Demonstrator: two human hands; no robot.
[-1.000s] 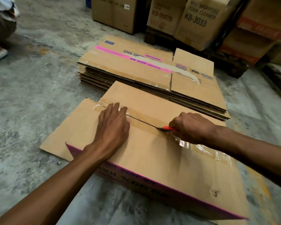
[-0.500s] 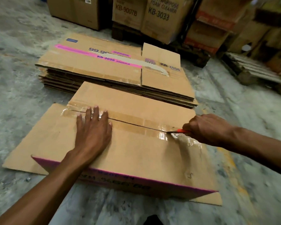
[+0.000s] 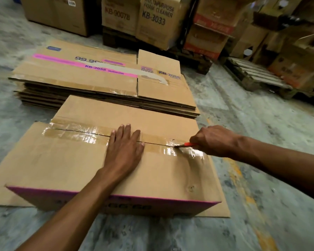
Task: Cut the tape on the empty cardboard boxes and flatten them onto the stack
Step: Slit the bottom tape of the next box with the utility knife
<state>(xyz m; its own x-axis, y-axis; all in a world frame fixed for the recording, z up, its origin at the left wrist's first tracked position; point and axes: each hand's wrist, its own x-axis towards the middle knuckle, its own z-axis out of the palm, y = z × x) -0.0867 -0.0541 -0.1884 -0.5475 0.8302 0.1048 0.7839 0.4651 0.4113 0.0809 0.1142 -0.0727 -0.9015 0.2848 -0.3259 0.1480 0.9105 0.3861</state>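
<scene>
**Slitting the last of the seam tape, right of centre**

Mid-cut on the box (image 3: 105,160), lying in the lower centre of the frame on the concrete floor (image 3: 25,33), magenta edge nearest the camera. Left hand (image 3: 124,151) spread flat and released, palm down across the centre seam, fingertips over the line, pressing the top flaps down. Right hand (image 3: 213,140) clenched around a red-handled cutter (image 3: 186,144), blade tip set in the crinkled clear tape (image 3: 83,134) at the right end of the seam. Dark open slit visible along the seam from the upper left of the box to the blade; only a short stretch of glossy tape left between blade and right-hand box edge. Whether the tape folded down over that end is cut: cannot tell.

Judged step: tape cutting nearly done on this face, flattening not yet begun.

Next move, as a judgement: draw the blade on to the right edge, kept shallow and in line with the gap. Keep the flat hand well behind the blade, never ahead of it. Then part the flaps, collapse the box, and lift it onto the stack of flattened boxes (image 3: 91,82) lying just beyond, in the upper centre, edges matched to the pile.

Risk: wrinkled tape near the end snagging the blade and making it jump off the corner.
</scene>
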